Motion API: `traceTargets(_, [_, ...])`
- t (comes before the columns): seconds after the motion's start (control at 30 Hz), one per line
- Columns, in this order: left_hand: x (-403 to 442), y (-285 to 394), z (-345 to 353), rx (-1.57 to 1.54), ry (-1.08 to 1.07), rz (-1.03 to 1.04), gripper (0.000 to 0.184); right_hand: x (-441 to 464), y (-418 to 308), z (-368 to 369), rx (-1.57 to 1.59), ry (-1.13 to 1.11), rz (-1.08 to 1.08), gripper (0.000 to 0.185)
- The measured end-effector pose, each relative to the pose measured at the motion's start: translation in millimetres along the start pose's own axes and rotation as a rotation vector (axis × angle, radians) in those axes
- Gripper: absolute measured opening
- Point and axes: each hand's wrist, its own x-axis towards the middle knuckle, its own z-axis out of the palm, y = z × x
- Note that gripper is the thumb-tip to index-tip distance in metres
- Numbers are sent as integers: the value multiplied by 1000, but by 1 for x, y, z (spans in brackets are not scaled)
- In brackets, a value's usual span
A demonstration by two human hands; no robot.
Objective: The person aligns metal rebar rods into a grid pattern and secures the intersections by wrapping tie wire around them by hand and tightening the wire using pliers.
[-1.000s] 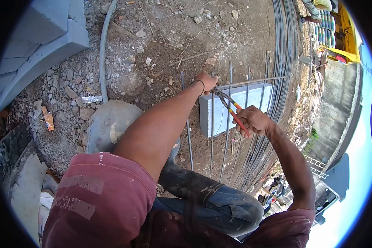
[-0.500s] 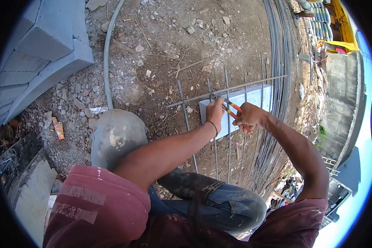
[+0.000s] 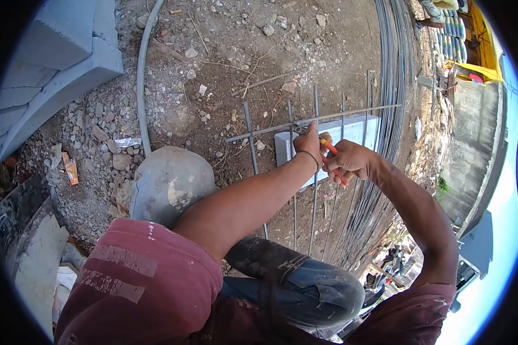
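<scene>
My right hand (image 3: pixel 349 160) is closed around the orange-red and yellow handles of pincers (image 3: pixel 330 147). Their jaws are hidden behind my left hand (image 3: pixel 309 142), which is closed at the long cross bar (image 3: pixel 362 111); what its fingers hold I cannot make out. That bar lies across several roughly parallel steel rods (image 3: pixel 253 150), forming a grid. Beneath the grid, under both hands, is a pale grey block (image 3: pixel 283 150).
A bundle of long steel rods (image 3: pixel 392 52) runs along the right. Stacked grey blocks (image 3: pixel 57 46) stand at upper left, beside a grey hose (image 3: pixel 142 80). Rubble and stones (image 3: pixel 121 161) cover the ground near my knee (image 3: pixel 172 178). Another person's foot (image 3: pixel 430 23) shows at upper right.
My left hand has shifted slightly right and now covers the pincers' jaws, which were visible before. The handles have turned and look closer together in my right hand. The view has shifted slightly.
</scene>
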Motion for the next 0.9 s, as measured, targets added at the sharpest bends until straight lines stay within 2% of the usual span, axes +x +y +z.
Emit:
traceTargets(0.03, [-1,0,0,-51,17,-77,36,0,3,-2,7,-19,-4,16])
traceTargets(0.1, [-2,2,3,-55,-35,-40,35,-4,-3,-4,6,-31,-13,15])
traceTargets(0.17, [-2,0,10,-81,53,-45,37,-17,-16,4,-696,151,-47,24])
traceTargets(0.2, [1,-2,14,-145,63,-29,38,-12,11,12,-1187,566,-320,34])
traceTargets(0.23, [2,-3,17,-188,30,-34,38,-16,8,25,-1263,662,-271,35])
traceTargets(0.3, [14,-4,22,-279,-12,-100,44,-2,24,34,-1591,1066,-540,31])
traceTargets(0.43, [18,-12,14,-289,-50,-87,51,20,32,18,-1507,975,-401,22])
traceTargets(0.5, [14,-16,3,-271,-135,-115,56,18,20,-1,-1144,486,-294,13])
traceTargets(0.53, [11,-15,-4,-265,-166,-124,45,19,14,-12,-613,239,-62,14])
traceTargets(0.57, [11,-10,-3,-262,-175,-122,45,20,18,-17,-612,249,-65,14])
traceTargets(0.63, [15,-6,0,-226,-273,-91,32,19,19,-18,-46,-11,12,23])
traceTargets(0.67, [16,-9,6,-321,-173,-124,26,18,18,-21,-242,9,4,18])
traceTargets(0.7, [15,-9,7,-330,-174,-122,26,13,19,-11,-251,8,6,18])
traceTargets(0.77, [15,-8,8,-295,-62,-89,27,2,31,16,-1214,603,-325,25])
traceTargets(0.8, [13,-5,11,-326,-46,-138,26,1,35,25,-1363,739,-332,28])
traceTargets(0.83, [10,-2,14,-324,-46,-140,26,3,38,26,-1361,740,-330,28])
traceTargets(0.9, [4,-2,19,-367,-21,-114,26,13,52,29,-1642,1113,-565,26])
